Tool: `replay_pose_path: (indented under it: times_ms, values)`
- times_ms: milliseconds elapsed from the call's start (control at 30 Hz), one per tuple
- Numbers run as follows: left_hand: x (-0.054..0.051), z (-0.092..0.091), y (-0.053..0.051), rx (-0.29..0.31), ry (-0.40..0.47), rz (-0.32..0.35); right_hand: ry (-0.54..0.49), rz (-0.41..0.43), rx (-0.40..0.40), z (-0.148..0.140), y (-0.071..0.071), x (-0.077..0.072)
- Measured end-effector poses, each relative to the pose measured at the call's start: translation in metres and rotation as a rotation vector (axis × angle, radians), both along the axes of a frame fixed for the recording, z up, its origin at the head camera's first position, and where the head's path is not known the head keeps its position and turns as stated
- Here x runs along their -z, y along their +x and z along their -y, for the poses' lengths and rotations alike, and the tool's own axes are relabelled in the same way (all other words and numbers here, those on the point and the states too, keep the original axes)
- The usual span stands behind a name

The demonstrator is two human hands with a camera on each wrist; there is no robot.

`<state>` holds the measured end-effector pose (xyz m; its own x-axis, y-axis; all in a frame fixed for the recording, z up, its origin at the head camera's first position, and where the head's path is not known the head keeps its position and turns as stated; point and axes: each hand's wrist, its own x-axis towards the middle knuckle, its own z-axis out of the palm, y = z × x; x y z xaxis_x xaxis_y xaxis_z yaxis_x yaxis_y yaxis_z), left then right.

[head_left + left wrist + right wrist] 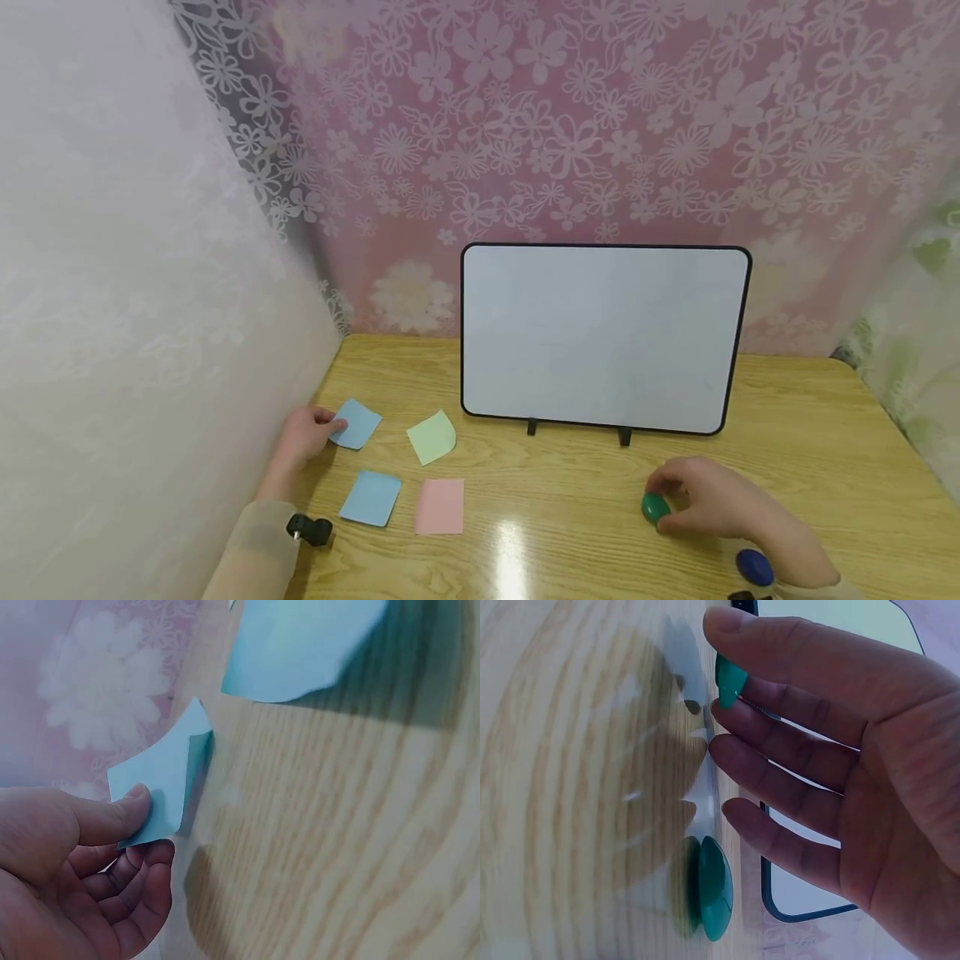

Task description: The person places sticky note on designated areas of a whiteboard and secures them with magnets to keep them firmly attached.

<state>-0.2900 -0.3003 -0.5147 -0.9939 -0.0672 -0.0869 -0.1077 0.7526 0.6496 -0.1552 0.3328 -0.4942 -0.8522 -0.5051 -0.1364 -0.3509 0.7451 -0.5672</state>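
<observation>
"What surrounds you?"
"I face a pink backdrop (570, 125) with white flowers; a whitish sheet (127, 250) hangs left, a leaf-patterned one (918, 333) right."
"Below?"
"My wood-grained bench (555, 500), catching a bright glare (510, 558)."

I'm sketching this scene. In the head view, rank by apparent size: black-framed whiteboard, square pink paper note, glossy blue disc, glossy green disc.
Whiteboard
Pink note
Blue disc and green disc: order unsure, since the right hand partly covers the green

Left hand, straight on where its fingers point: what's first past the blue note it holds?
Likely the pale green note, going by the head view: it lies right of the blue note the left hand pinches. Height is unclear, so the hand may pass above.
</observation>
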Motion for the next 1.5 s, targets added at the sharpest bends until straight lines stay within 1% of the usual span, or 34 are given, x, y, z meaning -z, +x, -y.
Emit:
replay_pose_path:
  times_ms: [167,367,533,733,933,1067,1133,1233,1400,1500]
  values:
    - [-0.005,-0.001,0.002,-0.006,0.008,-0.008,0.003,-0.001,0.007,0.001,-0.001,-0.003]
    - [-0.009,-0.006,0.004,-0.027,0.03,0.007,0.016,-0.014,0.014,0.002,-0.003,-0.005]
    - [-0.012,-0.013,0.006,-0.051,0.1,0.006,0.001,-0.032,0.012,0.003,-0.005,-0.008]
    - [-0.014,-0.02,0.007,-0.083,0.216,-0.006,-0.013,-0.073,0.012,0.003,-0.007,-0.01]
    - [-0.015,-0.032,0.009,-0.093,0.338,-0.049,-0.004,-0.14,0.034,0.003,-0.009,-0.009]
    - [-0.013,-0.04,0.009,-0.105,0.417,-0.062,-0.004,-0.196,0.021,0.005,-0.011,-0.009]
    - [-0.012,-0.043,0.008,-0.106,0.445,-0.059,-0.012,-0.212,0.012,0.005,-0.012,-0.009]
    - [-0.012,-0.048,0.008,-0.098,0.47,-0.062,-0.025,-0.213,0.008,0.006,-0.013,-0.01]
    - [-0.013,-0.058,0.007,-0.09,0.496,-0.079,-0.028,-0.215,0.02,0.006,-0.014,-0.011]
    - [-0.014,-0.064,0.007,-0.088,0.535,-0.091,-0.032,-0.206,0.031,0.006,-0.014,-0.013]
